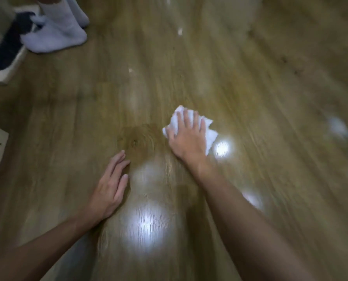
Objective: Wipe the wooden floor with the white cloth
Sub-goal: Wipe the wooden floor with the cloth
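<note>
From the head view I see my right hand (186,136) pressing flat, fingers spread, on the crumpled white cloth (191,126), hiding most of it against the wooden floor (260,88). My left hand (111,186) rests flat beside it, fingers straight, holding nothing. Motion blur smears the floor's far edges. White-socked feet (55,31) are cut off top left.

Two hands (110,191) (186,138), one white cloth (190,126), two white-socked feet (55,35) (80,13), one wooden floor (250,82).
</note>
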